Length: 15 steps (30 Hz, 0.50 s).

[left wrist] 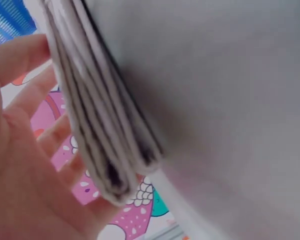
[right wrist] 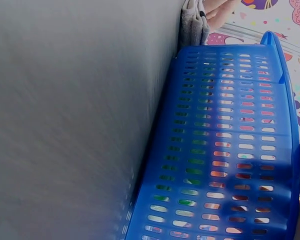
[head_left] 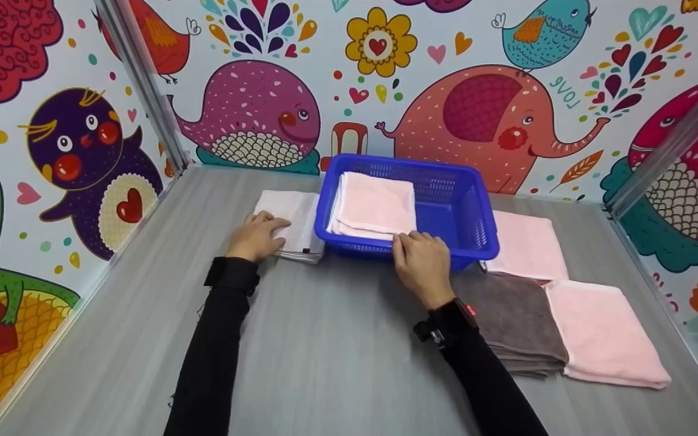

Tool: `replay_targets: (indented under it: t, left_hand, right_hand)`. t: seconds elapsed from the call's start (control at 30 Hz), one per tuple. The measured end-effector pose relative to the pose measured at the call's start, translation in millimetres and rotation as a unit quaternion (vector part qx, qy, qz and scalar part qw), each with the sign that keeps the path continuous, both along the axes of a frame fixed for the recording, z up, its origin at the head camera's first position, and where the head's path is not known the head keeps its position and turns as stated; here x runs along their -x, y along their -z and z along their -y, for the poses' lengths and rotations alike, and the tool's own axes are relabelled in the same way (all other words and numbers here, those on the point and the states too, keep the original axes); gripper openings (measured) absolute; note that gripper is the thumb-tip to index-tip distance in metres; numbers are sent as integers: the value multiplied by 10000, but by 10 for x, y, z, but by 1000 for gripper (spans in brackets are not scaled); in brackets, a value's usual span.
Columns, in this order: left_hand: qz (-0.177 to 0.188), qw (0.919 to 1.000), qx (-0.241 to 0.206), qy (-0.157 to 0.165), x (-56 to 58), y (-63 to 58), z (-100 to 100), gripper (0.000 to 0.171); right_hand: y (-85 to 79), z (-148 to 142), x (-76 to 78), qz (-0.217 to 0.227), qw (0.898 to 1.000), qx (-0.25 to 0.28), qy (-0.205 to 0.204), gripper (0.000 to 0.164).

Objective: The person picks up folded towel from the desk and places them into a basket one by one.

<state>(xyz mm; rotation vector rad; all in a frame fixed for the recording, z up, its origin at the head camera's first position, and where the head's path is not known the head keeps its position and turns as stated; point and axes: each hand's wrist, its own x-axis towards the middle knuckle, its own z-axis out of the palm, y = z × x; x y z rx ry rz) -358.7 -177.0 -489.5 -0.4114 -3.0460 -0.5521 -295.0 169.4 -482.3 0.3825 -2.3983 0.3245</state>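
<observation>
Cartoon-printed walls [head_left: 355,91] stand behind and beside a grey tabletop [head_left: 337,339]. From my remote seat I see the left hand [head_left: 258,236] relaxed, fingers loosely spread on top of the white folded towels [head_left: 288,209], thumb not closed round them. The right hand [head_left: 423,263] curls its fingers over the near rim of the blue basket [head_left: 446,221], at 6 o'clock. I judge the white folded towels, just outside the basket at 9 o'clock, light, soft and floppy; their layers could slide apart, so I'd slip fingers beneath and clamp the thumb on top at the folded edge. The basket looks light yet stiff, its rim a firm hold. Inside, toward 9 o'clock, sits a pink folded stack [head_left: 378,203]. Farther out lie a rear pink towel [head_left: 528,242] at 3 o'clock, a front pink towel [head_left: 606,333] at 4 and a brown-grey stack [head_left: 518,321] at 5.
</observation>
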Motion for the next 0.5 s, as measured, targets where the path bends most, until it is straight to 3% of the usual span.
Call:
replay_targets:
  t: [0.23,0.37,0.5]
  left_hand:
    - [34,9998,152,123,-197,-49,60,46]
    - [178,9992,248,248,-381,-66,143,44]
    - [527,9975,55,467,-579,-95,210,45]
  right_hand:
    - [1,9,6,-98,9999,18,34,34]
    - [12,18,5,-232,9997,4,-54,34]
    - [17,9,-5,-360,9993,24,-66,32]
